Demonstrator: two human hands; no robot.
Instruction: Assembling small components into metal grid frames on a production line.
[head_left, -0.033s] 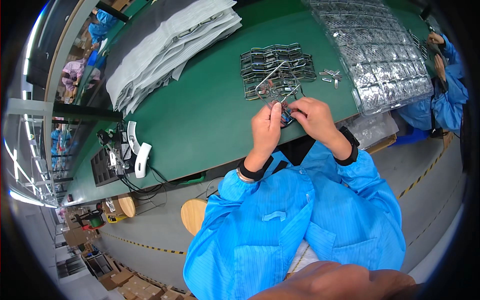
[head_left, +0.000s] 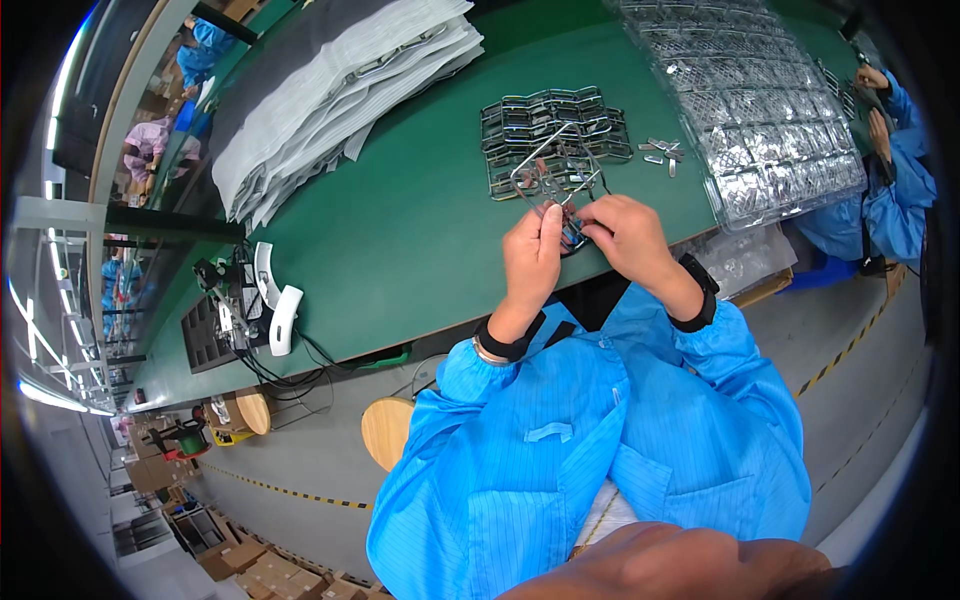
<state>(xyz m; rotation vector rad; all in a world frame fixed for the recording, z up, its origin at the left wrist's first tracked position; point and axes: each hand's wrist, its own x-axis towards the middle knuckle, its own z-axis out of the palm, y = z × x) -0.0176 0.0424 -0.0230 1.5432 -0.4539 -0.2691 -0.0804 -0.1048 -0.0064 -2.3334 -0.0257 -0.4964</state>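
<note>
Just past the table's near edge, my left hand is closed on a shiny, angular metal frame, thumb laid along its near part. The frame tilts upward, away from me. My right hand is at the frame's near right side with fingers bent and pinched together; what lies between its fingertips is hidden. Right behind the held frame is a group of similar metal frames laid in rows on the green table. Several small flat metal pieces lie to their right.
Clear plastic trays with many compartments are stacked at the right. White padded sheets pile up at the far left. A white curved device with cables sits near the left edge. Co-worker hands are at the far right.
</note>
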